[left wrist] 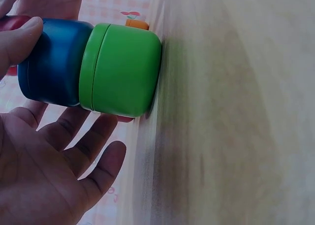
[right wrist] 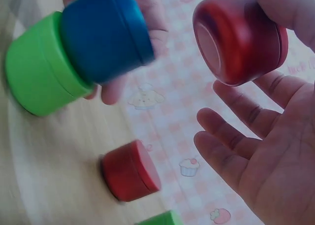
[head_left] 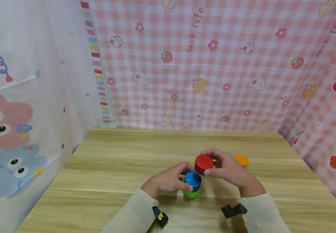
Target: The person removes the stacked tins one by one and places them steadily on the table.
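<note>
In the head view a small round blue tin (head_left: pixel 192 180) sits on a matching green tin (head_left: pixel 191 194), which stands on the table. My left hand (head_left: pixel 169 178) holds the blue tin between thumb and fingers; its lower fingers spread beside the stack in the left wrist view. A red tin (head_left: pixel 204 164) is pinched by my right hand (head_left: pixel 227 168), raised just behind and right of the blue one. Seen from the right wrist, this red tin (right wrist: pixel 241 40) tilts in the air, a gap from the blue tin (right wrist: pixel 106 35), with thumb and forefinger gripping it.
An orange tin (head_left: pixel 241 160) stands on the wooden table (head_left: pixel 112 181) behind my right hand. The right wrist view shows another red tin (right wrist: pixel 130 171) on the table and part of a second green tin (right wrist: pixel 162 219). Patterned cloth (head_left: pixel 214 64) hangs along the back and sides.
</note>
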### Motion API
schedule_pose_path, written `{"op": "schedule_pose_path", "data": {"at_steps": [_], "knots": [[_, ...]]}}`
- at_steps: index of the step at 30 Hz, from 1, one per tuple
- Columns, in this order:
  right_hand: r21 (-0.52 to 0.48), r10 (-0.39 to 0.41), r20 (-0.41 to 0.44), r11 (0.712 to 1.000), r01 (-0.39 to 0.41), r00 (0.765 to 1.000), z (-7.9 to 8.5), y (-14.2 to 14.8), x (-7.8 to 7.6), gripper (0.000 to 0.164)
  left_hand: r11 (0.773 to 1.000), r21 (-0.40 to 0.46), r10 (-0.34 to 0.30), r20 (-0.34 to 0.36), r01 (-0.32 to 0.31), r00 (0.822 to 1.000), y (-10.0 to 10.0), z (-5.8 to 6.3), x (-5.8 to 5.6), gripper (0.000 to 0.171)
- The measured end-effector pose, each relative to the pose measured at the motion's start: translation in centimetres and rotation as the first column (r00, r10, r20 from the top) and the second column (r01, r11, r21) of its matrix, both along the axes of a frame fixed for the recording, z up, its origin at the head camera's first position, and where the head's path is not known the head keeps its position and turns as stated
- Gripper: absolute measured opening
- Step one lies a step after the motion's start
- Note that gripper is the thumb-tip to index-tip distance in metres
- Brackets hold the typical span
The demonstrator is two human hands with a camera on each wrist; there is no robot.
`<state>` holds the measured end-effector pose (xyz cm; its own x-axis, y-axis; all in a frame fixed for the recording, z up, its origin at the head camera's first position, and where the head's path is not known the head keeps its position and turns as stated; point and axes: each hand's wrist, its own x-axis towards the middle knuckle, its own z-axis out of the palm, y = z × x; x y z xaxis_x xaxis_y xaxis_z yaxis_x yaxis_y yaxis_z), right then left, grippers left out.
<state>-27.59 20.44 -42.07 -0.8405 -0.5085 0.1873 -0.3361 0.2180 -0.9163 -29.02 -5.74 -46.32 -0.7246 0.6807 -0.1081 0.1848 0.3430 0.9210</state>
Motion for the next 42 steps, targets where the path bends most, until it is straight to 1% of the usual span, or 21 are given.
{"op": "schedule_pose_path", "data": {"at_steps": [5, 10, 18, 22, 26, 29, 35, 39, 42], "knots": [[-0.026, -0.044, -0.017, 0.999, 0.043, 0.999, 0.2, 0.7, -0.1, 0.047, 1.000, 0.008, -0.003, 0.004, 0.003, 1.000, 0.0, 0.1, 0.1, 0.046], [-0.015, -0.111, -0.013, 0.994, 0.111, 0.994, 0.4, 1.7, -0.2, 0.047, 1.000, 0.004, 0.005, 0.019, -0.005, 1.000, -0.1, 0.4, 0.2, 0.046], [-0.007, -0.216, -0.007, 0.976, 0.216, 0.976, 0.4, 3.7, -0.4, 0.048, 1.000, -0.004, 0.012, 0.018, -0.012, 1.000, 0.0, 0.4, 0.3, 0.046], [-0.010, -0.262, 0.016, 0.965, 0.262, 0.965, 0.1, 4.7, -0.6, 0.049, 1.000, -0.002, 0.012, 0.016, -0.012, 1.000, 0.0, 0.4, 0.3, 0.046], [0.005, -0.322, 0.044, 0.947, 0.322, 0.946, -0.3, 5.7, -0.9, 0.053, 1.000, -0.003, 0.016, 0.017, -0.016, 1.000, 0.0, 0.2, 0.3, 0.045], [0.020, -0.371, 0.056, 0.929, 0.370, 0.927, -0.6, 6.4, -1.0, 0.056, 1.000, -0.003, 0.017, 0.015, -0.017, 1.000, 0.1, 0.2, 0.3, 0.046], [0.062, -0.444, 0.071, 0.896, 0.440, 0.893, -0.9, 7.5, -1.3, 0.060, 1.000, -0.003, 0.016, 0.014, -0.016, 1.000, 0.1, 0.3, 0.3, 0.046], [0.062, -0.481, 0.078, 0.877, 0.477, 0.873, -1.1, 8.1, -1.5, 0.062, 1.000, 0.000, 0.014, 0.015, -0.014, 1.000, 0.1, 0.2, 0.3, 0.045], [0.054, -0.519, 0.080, 0.855, 0.516, 0.851, -1.3, 8.7, -1.6, 0.063, 1.000, 0.004, 0.011, 0.016, -0.011, 1.000, 0.1, 0.2, 0.3, 0.045]]}}
